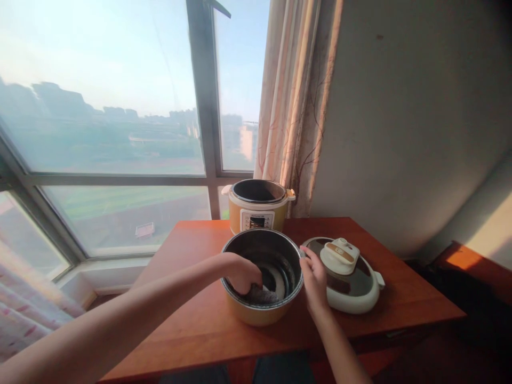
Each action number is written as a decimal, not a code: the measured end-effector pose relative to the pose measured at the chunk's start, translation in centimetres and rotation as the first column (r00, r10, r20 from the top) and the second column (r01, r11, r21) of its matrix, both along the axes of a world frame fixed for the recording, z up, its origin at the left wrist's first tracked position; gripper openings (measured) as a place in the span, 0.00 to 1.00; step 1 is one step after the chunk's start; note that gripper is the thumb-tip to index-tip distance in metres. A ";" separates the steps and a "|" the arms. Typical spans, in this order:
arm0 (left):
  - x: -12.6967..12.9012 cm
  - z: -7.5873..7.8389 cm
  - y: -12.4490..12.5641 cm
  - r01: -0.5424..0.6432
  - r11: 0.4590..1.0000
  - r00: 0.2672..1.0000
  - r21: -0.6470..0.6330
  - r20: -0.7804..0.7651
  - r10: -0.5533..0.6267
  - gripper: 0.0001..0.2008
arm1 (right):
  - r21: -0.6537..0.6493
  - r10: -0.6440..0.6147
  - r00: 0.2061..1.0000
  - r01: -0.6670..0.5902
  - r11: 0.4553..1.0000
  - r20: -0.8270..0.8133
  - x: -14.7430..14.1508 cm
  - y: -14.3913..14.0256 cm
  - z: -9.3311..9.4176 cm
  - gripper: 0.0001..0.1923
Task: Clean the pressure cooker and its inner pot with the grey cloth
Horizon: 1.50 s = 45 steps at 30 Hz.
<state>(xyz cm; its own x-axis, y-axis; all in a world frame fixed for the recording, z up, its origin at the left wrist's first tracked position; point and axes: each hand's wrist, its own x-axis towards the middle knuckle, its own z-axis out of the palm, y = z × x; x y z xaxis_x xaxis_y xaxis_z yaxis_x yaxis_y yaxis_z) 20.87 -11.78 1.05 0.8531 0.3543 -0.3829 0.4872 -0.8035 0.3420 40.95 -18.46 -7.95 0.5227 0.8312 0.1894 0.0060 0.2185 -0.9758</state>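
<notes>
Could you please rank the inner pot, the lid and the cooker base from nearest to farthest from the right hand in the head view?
1. Inner pot: the right hand grips its rim.
2. Lid: just right of the hand.
3. Cooker base: behind, by the window.

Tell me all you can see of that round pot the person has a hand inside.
The round pot stands upright near the front of the wooden table, in front of a yellow cooker base and left of a white lid. It looks like metal: mustard-yellow outside, dark inside, with a thin pale rim and ring-shaped marks on its floor. The left hand reaches in and presses something grey against the bottom. The right hand holds the right rim.
</notes>
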 end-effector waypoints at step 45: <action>-2.7 0.1 -0.9 -0.031 1.000 0.998 0.000 -0.063 0.031 0.22 | -0.057 0.087 0.996 -0.088 0.994 -0.018 -0.9 -1.3 0.6 0.33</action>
